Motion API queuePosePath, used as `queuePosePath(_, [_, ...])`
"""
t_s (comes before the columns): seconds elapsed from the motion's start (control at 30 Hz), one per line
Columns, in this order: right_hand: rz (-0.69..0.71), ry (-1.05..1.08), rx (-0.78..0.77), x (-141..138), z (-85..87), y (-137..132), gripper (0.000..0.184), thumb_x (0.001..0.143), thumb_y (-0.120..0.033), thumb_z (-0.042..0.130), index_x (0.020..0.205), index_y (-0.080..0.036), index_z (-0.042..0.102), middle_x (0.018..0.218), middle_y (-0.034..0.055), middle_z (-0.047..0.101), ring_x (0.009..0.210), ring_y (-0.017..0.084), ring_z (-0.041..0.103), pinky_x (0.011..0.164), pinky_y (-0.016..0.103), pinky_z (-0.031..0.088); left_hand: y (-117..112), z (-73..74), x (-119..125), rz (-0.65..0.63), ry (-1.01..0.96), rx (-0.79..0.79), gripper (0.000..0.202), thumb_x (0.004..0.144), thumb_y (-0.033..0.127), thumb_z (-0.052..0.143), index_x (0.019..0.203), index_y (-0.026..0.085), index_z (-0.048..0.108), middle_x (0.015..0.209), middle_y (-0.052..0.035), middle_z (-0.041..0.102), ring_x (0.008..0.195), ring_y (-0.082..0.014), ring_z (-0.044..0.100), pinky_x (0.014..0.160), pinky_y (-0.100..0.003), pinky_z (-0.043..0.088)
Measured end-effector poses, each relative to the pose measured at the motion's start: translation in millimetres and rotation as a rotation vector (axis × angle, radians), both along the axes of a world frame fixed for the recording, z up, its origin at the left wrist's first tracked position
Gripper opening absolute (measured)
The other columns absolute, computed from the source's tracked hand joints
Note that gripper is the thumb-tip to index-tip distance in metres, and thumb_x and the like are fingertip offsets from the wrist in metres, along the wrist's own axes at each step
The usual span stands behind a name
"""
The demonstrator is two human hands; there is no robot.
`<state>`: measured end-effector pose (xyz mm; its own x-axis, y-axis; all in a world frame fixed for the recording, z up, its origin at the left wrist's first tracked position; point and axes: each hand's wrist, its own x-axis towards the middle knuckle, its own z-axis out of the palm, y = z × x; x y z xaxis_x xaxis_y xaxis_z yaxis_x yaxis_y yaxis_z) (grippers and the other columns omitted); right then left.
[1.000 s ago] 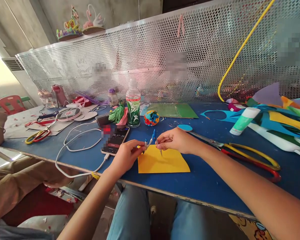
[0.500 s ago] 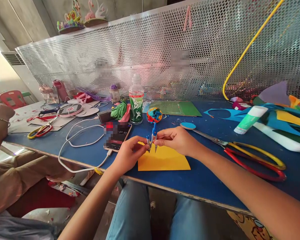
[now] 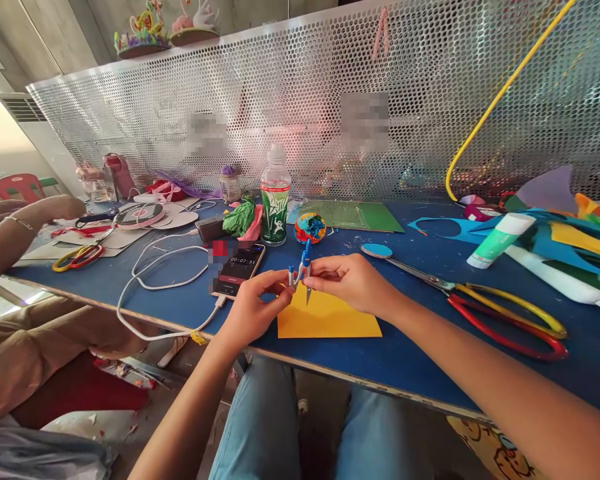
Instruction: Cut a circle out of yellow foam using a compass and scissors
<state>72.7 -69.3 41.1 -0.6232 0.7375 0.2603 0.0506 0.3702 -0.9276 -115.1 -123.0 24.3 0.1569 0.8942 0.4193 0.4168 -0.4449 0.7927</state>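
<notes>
A small blue drawing compass (image 3: 303, 270) is held upright just above a yellow paper sheet (image 3: 327, 317) lying on the blue table (image 3: 410, 360). My left hand (image 3: 253, 308) pinches the compass's left leg. My right hand (image 3: 350, 281) pinches its right leg, fingers closed. The two legs stand close together, tips pointing down at the sheet.
A phone (image 3: 240, 265) with a white cable (image 3: 155, 287) lies left of the sheet. Behind are a bottle (image 3: 275, 200), a coloured ball (image 3: 310, 227), a green mat (image 3: 353, 216). Large scissors (image 3: 490, 310) and a glue tube (image 3: 497, 240) lie right. Another person's arm (image 3: 15, 223) reaches in at left.
The compass legs have been drawn closer together and the compass lifted slightly off the yellow sheet. The other person's arm at left has stretched out over the table.
</notes>
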Motion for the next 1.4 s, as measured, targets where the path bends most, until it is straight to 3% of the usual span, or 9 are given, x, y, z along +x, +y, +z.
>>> queuePosePath(0.27, [-0.045,-0.069,0.1,2.8,-1.1,1.7,0.019,0.075,-0.029,0.06,0.088,-0.018,0.068,0.085,0.0014,0.069,0.079,0.015,0.064,0.078,0.029,0.052,0.8,-0.2,0.8,-0.005,0.013,0.032,0.025,0.08,0.024,0.053,0.1,0.016,0.066,0.08,-0.0024,0.058,0.07,-0.0115,0.057,0.065,-0.021,0.047])
queuePosePath(0.47, [-0.067,-0.075,0.114,2.1,-2.6,2.4,0.018,0.075,-0.029,0.06,0.088,-0.018,0.068,0.085,0.0016,0.069,0.08,0.015,0.065,0.078,0.029,0.054,3.1,-4.0,-3.5,0.054,-0.009,0.032,0.024,0.078,0.026,0.057,0.098,0.015,0.066,0.083,-0.0043,0.063,0.071,-0.0127,0.059,0.067,-0.023,0.049])
queuePosePath(0.67, [-0.102,-0.065,0.12,1.6,-11.2,6.0,0.031,0.074,-0.032,0.063,0.102,-0.019,0.066,0.091,0.0037,0.07,0.084,0.017,0.066,0.079,0.031,0.055,4.5,-3.9,-10.6,0.081,0.027,-0.066,0.03,0.077,0.034,0.059,0.099,0.014,0.066,0.084,-0.0058,0.069,0.074,-0.0159,0.063,0.071,-0.027,0.051])
queuePosePath(0.83, [-0.181,0.037,0.168,1.4,4.0,1.9,0.044,0.076,-0.034,0.062,0.118,-0.022,0.056,0.102,0.0048,0.068,0.087,0.015,0.066,0.08,0.03,0.055,-0.8,-4.6,-12.6,0.092,0.033,-0.023,0.028,0.078,0.032,0.059,0.099,0.015,0.066,0.088,-0.0052,0.068,0.073,-0.0145,0.063,0.07,-0.025,0.052])
queuePosePath(0.97, [-0.199,0.03,0.227,-1.9,20.3,0.4,0.03,0.077,-0.033,0.061,0.105,-0.022,0.065,0.096,0.0025,0.07,0.084,0.015,0.066,0.079,0.027,0.055,-4.3,-4.2,-12.5,0.091,0.096,-0.01,0.025,0.079,0.031,0.057,0.098,0.016,0.066,0.088,-0.0049,0.067,0.074,-0.0146,0.063,0.068,-0.024,0.052])
queuePosePath(1.1, [-0.233,-0.046,0.278,-3.8,25.0,3.0,0.02,0.076,-0.035,0.063,0.09,-0.022,0.069,0.083,0.0008,0.071,0.076,0.016,0.067,0.071,0.027,0.055,-5.3,-3.7,-12.9,0.088,0.123,-0.01,0.023,0.08,0.028,0.056,0.097,0.018,0.066,0.088,-0.0038,0.068,0.075,-0.0141,0.062,0.069,-0.024,0.051])
queuePosePath(1.4, [-0.239,-0.116,0.316,-4.1,30.8,3.0,0.018,0.077,-0.035,0.061,0.087,-0.022,0.069,0.08,0.0007,0.072,0.074,0.017,0.067,0.07,0.029,0.055,-8.2,-3.5,-12.6,0.064,0.056,-0.08,0.023,0.079,0.029,0.058,0.099,0.019,0.065,0.088,-0.0019,0.068,0.076,-0.0136,0.064,0.069,-0.022,0.052])
